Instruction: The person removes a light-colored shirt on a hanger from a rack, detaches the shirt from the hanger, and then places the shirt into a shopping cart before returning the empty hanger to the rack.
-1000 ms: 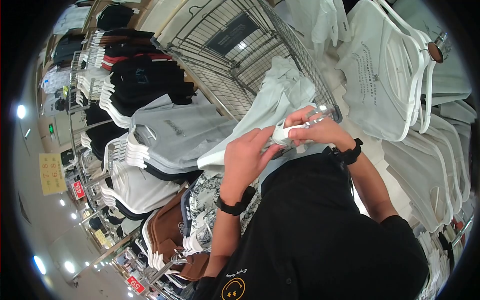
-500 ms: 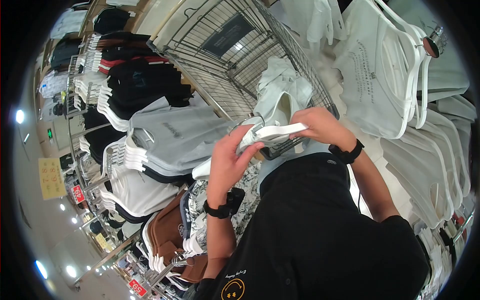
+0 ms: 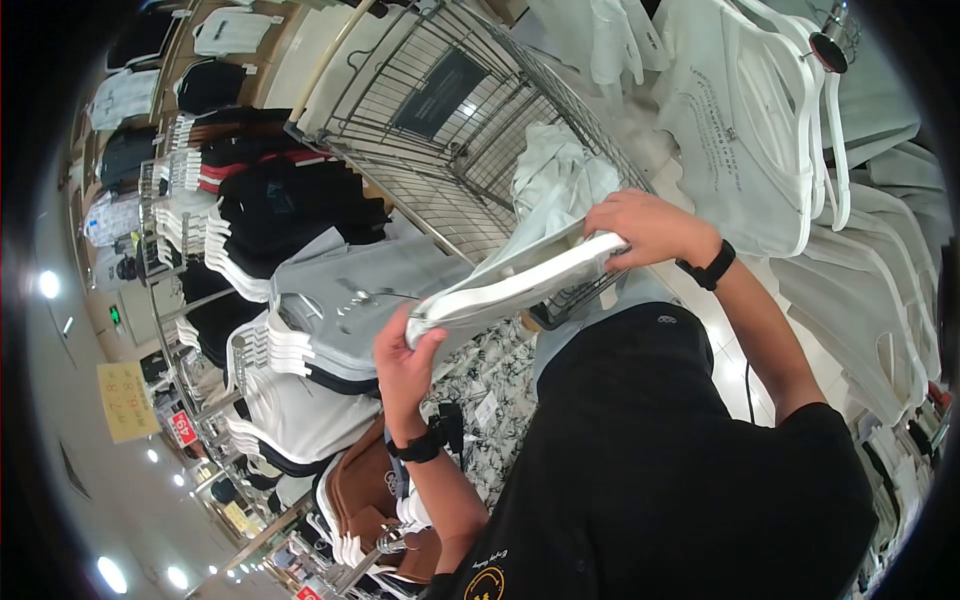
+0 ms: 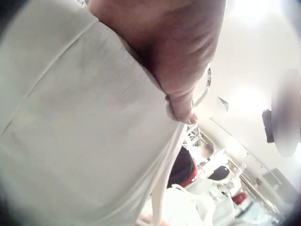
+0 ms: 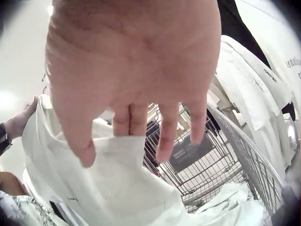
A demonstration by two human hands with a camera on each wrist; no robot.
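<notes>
Between both hands stretches a pale shirt [image 4: 84, 132] with a white hanger [image 3: 530, 282] running along its shoulders. My left hand [image 3: 400, 360] grips the shirt's shoulder at one end of the hanger. At the opposite end, my right hand [image 3: 650, 230] holds the other shoulder, thumb on the near side of the cloth and fingers behind it in the right wrist view. The hanger's metal hook points left, over the grey shirts. Just beyond my hands, a crumpled pale garment [image 3: 565, 165] lies in the wire shopping cart [image 3: 650, 185].
Grey shirts [image 3: 350, 300] on white hangers fill the rack at left, black shirts [image 3: 290, 215] behind them. Pale printed shirts [image 3: 715, 150] hang close on the right from a metal rail end [image 3: 828, 50]. A patterned black-and-white garment [image 3: 490, 420] hangs near my left forearm.
My hands have spread apart, left hand moving left and down, right hand slightly up. The hanger, bunched between them earlier, now lies lengthwise within the shirt's shoulders.
</notes>
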